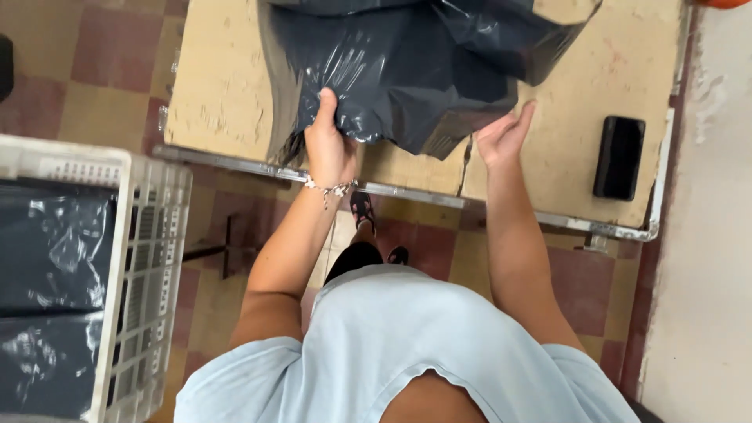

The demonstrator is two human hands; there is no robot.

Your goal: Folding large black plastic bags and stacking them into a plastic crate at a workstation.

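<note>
Both arms extended forward and down from the shoulders, bare below short pale-blue sleeves, elbows slightly bent, forearms roughly parallel. Left hand (329, 145) back-side up, fingers curled under and out of sight, thumb lying straight along the top, pointing away from the body: a pinch grip, closed. Beaded bracelet (330, 188) around the left wrist, a short strand hanging loose from it. Right hand (503, 135) open, palm turned inward toward the left hand, fingers straight and held together, thumb spread apart. Hands level with each other, well apart.
</note>
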